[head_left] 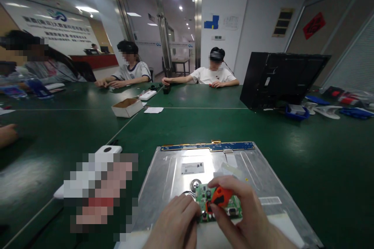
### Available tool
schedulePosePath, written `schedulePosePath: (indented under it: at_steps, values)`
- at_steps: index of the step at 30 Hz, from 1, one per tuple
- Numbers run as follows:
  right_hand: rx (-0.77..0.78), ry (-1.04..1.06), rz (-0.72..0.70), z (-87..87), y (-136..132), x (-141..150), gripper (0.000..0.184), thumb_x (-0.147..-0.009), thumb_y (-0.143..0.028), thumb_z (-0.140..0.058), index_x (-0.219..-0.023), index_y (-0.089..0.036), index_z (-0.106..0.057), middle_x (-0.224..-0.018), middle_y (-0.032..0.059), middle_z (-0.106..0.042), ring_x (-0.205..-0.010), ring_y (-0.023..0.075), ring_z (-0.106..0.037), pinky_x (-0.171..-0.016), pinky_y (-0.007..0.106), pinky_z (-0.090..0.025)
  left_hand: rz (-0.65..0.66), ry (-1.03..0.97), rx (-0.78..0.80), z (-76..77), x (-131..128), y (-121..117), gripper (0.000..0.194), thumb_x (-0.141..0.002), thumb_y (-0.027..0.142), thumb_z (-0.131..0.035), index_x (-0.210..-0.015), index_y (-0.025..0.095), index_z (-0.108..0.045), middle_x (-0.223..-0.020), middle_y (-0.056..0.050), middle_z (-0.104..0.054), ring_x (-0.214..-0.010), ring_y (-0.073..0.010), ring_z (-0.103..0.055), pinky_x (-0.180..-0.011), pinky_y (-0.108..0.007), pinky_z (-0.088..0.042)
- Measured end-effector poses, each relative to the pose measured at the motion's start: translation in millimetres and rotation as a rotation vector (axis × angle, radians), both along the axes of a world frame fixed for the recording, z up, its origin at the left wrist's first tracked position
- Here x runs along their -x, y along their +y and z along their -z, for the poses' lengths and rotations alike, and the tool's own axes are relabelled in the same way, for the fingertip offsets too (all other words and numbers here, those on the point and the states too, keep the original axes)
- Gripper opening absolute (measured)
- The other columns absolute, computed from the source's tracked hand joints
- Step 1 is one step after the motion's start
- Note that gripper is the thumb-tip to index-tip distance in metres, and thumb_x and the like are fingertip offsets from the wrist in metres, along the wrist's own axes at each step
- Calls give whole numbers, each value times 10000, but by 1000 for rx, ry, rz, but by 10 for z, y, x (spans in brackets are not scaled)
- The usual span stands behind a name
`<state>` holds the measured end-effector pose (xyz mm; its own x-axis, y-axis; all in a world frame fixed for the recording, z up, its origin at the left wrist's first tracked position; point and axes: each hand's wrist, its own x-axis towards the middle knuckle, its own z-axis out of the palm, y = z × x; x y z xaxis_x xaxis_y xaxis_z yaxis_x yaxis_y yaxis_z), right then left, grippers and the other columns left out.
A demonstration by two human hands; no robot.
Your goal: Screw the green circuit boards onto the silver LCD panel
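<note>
Landmark: the large silver sheet-metal panel (172, 163), laid flat on the dark green table (181, 124). A rectangular green circuit board (236, 210) with dark and metallic components was located over the panel's nearer middle. The left hand (175, 221) was placed over the panel at the board's left edge, its fingers close together and curled; whether the edge was pinched could not be told, the thumb side being hidden. An orange-and-black rounded object (222, 196), kind uncertain, was clamped between the thumb and index finger of the right hand (248, 210), above the board. Its lower end was hidden.

Along the panel's far edge, a narrow blue circuit strip (233, 146) was seen, with a flat white ribbon cable (230, 158) running from it toward the board. Whether the cable was joined to the board could not be told. A round metal part (195, 184) was seen beside the board, on the panel.

Stage: handling was judged to be under way, the board being exposed and both hands engaged at it. No part could be confirmed as completed, and the amount left could not be judged. Beyond the panel, an open white cardboard box (127, 108) and a black monitor (286, 81) were noted.
</note>
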<state>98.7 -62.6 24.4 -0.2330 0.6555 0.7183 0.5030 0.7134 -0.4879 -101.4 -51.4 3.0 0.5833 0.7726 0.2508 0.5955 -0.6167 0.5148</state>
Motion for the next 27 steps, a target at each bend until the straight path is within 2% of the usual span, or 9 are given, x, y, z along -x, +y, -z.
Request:
schedulePosePath:
  at_steps: [3, 6, 9, 12, 14, 17, 21, 23, 27]
  values:
    - [59, -75, -86, -224, 49, -32, 404, -881, -146, -528, -1258, -229, -409, -940, 50, -697, -756, 180, -670, -675, 300, -537, 21, 11, 23, -46, 46, 7, 278, -808, 88, -479, -1004, 228, -618, -1008, -58, -662, -913, -217, -622, -833, -314, -527]
    - [123, -182, -109, -376, 142, -87, 296, -864, -185, -551, -1147, -224, -475, -868, 21, -678, -699, 163, -634, -616, 281, -471, 134, 60, 108, -214, 128, 110, 234, -815, 132, -513, -995, 234, -623, -982, -33, -662, -870, -201, -623, -793, -294, -525]
    - [134, -285, -119, -422, 254, -123, 208, -895, -324, -590, -1055, -217, -512, -856, 26, -682, -705, 166, -634, -619, 276, -445, 236, 137, 157, -468, 163, 306, 190, -848, 155, -495, -959, 221, -635, -916, -30, -658, -846, -206, -625, -748, -295, -517]
    - [40, -272, -141, -396, 358, -115, 215, -930, -384, -558, -1055, -217, -508, -800, 12, -685, -655, 153, -636, -578, 252, -426, 207, 117, 95, -602, 127, 519, 186, -877, 229, -542, -1034, 213, -639, -1006, -59, -670, -952, -241, -622, -870, -375, -509]
    - [-52, -228, -141, -356, 410, -98, 194, -941, -336, -519, -1090, -213, -496, -784, 9, -688, -627, 145, -636, -565, 245, -429, 227, 124, 78, -530, 100, 645, 341, -908, 292, -560, -1240, 215, -577, -1225, -95, -634, -1136, -263, -579, -986, -416, -466]
    - [-146, -193, -91, -288, 455, -88, 190, -926, -285, -487, -1097, -202, -483, -790, 27, -695, -616, 151, -640, -562, 252, -441, 143, 183, 26, -216, 95, 813, 466, -1034, 347, -334, -1461, 175, -401, -1519, -125, -423, -1419, -256, -342, -1155, -490, -281]
    - [-180, -203, -45, -230, 482, -109, 199, -912, -274, -489, -1092, -191, -480, -779, 37, -690, -607, 161, -642, -551, 261, -438, 43, 335, 19, 156, 98, 974, 566, -1064, 441, -188, -1511, 124, -329, -1569, -155, -339, -1471, -281, -239, -1174, -572, -162]
    - [-178, -201, -67, -225, 500, -120, 200, -906, -264, -496, -1092, -193, -480, -787, 32, -689, -606, 153, -639, -561, 259, -442, 31, 376, 12, 197, 65, 1014, 602, -1060, 466, -161, -1512, 104, -328, -1575, -164, -318, -1474, -292, -229, -1169, -589, -152]
    - [-186, -195, -100, -252, 552, -142, 181, -895, -242, -505, -1067, -196, -476, -739, 1, -661, -548, 127, -595, -534, 242, -420, 18, 425, 21, 126, -75, 1072, 630, -1059, 464, -123, -1506, 74, -333, -1573, -180, -315, -1470, -308, -233, -1162, -598, -161]
